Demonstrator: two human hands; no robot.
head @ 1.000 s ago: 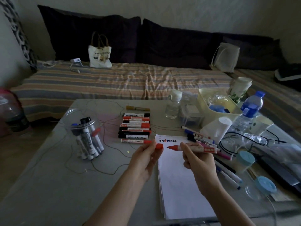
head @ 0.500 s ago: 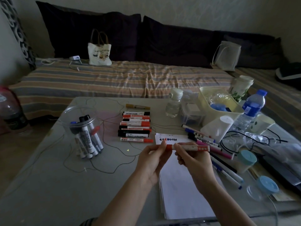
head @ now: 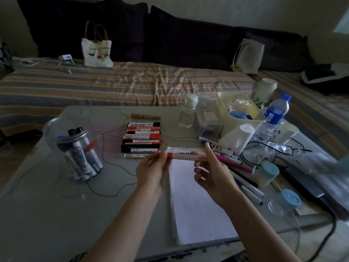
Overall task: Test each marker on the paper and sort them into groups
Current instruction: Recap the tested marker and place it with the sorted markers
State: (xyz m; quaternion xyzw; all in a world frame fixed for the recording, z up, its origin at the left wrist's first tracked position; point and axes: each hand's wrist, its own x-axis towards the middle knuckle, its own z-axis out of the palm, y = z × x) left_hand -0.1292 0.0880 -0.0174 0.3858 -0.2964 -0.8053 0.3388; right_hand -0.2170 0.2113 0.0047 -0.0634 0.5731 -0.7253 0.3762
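Note:
A red marker (head: 186,156) lies level in the air between both hands, cap on. My left hand (head: 154,172) pinches its capped red end, my right hand (head: 213,173) holds the barrel's other end. Below them is the white paper stack (head: 196,205), with scribbles near its top edge. A neat row of red and black markers (head: 142,139) lies just beyond on the table. A clear jar (head: 75,148) on the left holds several more markers. To the right of the paper lie several loose thin markers (head: 230,157).
The grey table (head: 47,214) carries thin cables, a small clear bottle (head: 188,111), a yellow bin (head: 239,112), a blue-capped water bottle (head: 272,118), cups and blue-lidded containers (head: 268,173). A yellow marker (head: 145,116) lies apart. Behind is a striped sofa with bags.
The cap in my left hand has gone onto the red marker's tip. Both hands now hold the capped marker. The view tilted a little lower.

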